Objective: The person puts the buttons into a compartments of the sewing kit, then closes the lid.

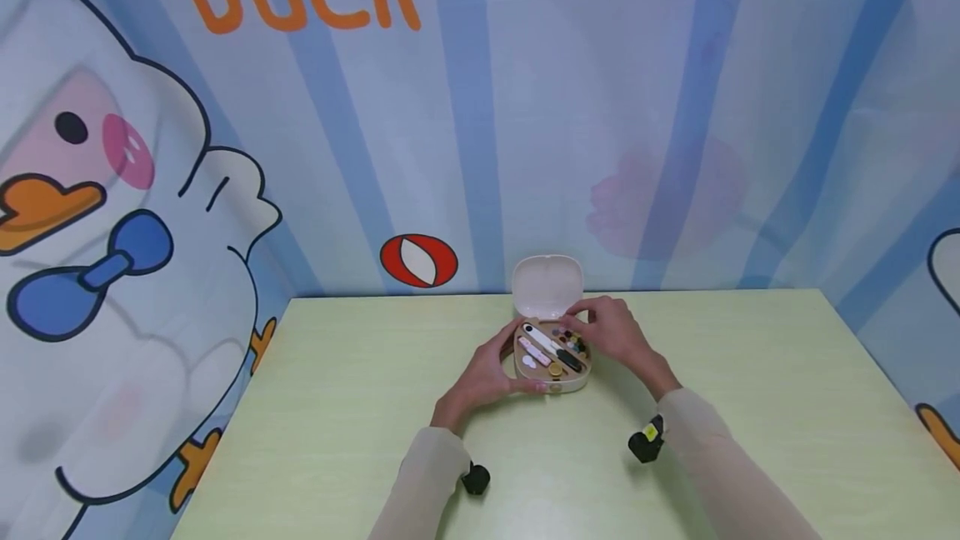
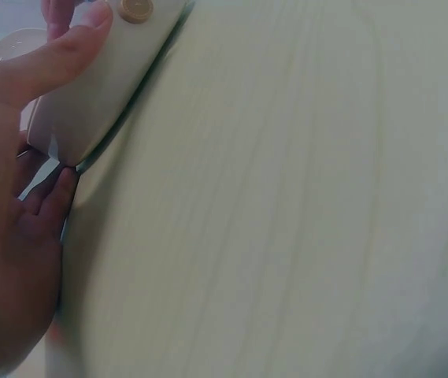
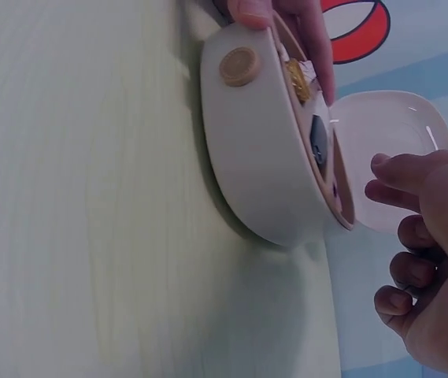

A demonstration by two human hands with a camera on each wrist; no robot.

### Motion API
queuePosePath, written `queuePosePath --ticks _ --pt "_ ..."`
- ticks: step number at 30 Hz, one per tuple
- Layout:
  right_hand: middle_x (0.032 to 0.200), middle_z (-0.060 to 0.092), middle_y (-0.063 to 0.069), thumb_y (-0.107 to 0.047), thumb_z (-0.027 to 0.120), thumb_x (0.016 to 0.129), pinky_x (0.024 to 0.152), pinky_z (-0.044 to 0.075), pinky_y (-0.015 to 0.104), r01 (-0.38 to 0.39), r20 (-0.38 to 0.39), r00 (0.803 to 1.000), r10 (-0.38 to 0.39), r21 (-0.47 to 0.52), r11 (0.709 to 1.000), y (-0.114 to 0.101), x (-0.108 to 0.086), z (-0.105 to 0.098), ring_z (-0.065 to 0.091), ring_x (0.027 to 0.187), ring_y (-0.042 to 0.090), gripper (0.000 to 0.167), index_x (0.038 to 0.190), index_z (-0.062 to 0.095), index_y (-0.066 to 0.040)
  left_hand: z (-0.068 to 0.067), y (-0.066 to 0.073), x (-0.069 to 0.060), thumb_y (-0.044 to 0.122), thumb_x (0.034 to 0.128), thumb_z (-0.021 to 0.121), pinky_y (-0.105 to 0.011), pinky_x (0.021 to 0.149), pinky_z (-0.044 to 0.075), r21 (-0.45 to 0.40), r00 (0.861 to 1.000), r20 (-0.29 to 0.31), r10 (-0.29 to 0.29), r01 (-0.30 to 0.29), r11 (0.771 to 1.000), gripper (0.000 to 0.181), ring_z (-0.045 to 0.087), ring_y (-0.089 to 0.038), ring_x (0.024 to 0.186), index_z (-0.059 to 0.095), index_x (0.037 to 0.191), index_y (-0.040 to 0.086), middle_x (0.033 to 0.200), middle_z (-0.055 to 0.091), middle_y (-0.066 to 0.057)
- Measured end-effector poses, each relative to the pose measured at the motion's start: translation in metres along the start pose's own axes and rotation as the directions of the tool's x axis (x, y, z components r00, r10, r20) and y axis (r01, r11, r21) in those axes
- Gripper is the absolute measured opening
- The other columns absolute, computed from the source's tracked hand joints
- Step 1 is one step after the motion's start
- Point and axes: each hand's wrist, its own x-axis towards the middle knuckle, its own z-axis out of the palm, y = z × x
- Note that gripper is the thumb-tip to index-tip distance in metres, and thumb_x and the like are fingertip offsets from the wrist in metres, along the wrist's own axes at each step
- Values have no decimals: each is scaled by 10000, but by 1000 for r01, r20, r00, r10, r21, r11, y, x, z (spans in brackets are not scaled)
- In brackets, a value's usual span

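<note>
A small cream storage box [image 1: 567, 387] with a round tan button stands on the table, its pale lid [image 1: 548, 287] raised at the back. My left hand [image 1: 483, 372] grips the box's left side, thumb across the front wall. Inside lie a white-and-black stick [image 1: 552, 347], a pink-and-white stick [image 1: 533, 352], a gold round piece [image 1: 555, 370] and several small coloured pieces [image 1: 573, 340]. Over the box's back right part hovers my right hand [image 1: 611, 330], thumb and forefinger tips close together, other fingers curled. Whether anything tiny is between those tips I cannot tell.
The pale wood-grain table [image 1: 360, 407] ends at a patterned curtain [image 1: 487, 107] just behind the raised lid. Black wrist devices hang by the left sleeve [image 1: 431, 473] and the right sleeve [image 1: 720, 448].
</note>
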Motion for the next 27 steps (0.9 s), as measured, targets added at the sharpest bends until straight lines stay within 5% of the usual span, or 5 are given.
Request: queuePosePath --ticks 11,17,21,24,27 --pt "619 487 6 -303 693 1022 494 326 300 45 -151 988 -27 121 992 10 -2 -17 405 549 172 294 1163 755 -52 0 -2 2 447 744 944 -391 1231 318 11 1000 -2 6 -6 1000 1155 375 -180 1495 259 1657 273 1664 339 37" --pt "821 585 95 -363 634 1052 550 415 321 24 -242 970 29 212 977 14 5 -18 503 645 237 355 1190 686 -40 0 0 1 422 751 945 -393 1229 324 -1 1000 0 5 -5 1000 1149 376 -202 1498 260 1659 258 1669 335 17" --pt "1119 634 187 -417 543 1086 756 538 418 1 -191 980 52 272 962 15 10 -18 611 914 323 496 1384 589 -23 0 0 0 409 758 945 -386 1223 338 0 1000 -4 -9 9 1000 1131 385 -208 1493 274 1655 251 1664 345 11" --pt "1331 585 230 -460 478 1101 952 525 532 -10 -115 992 48 309 951 12 13 -18 583 1163 388 590 1522 480 -48 0 -1 1 409 756 947 -375 1222 336 -1 1000 -7 -15 15 1000 1124 386 -201 1492 285 1651 256 1660 354 20" --pt "1423 538 244 -503 442 1101 996 521 565 -34 -52 997 56 345 938 8 14 -18 559 1234 431 639 1580 413 -81 -1 -1 1 418 758 943 -383 1224 334 -4 1000 -4 -10 10 1000 1123 383 -202 1494 282 1652 256 1662 349 20"
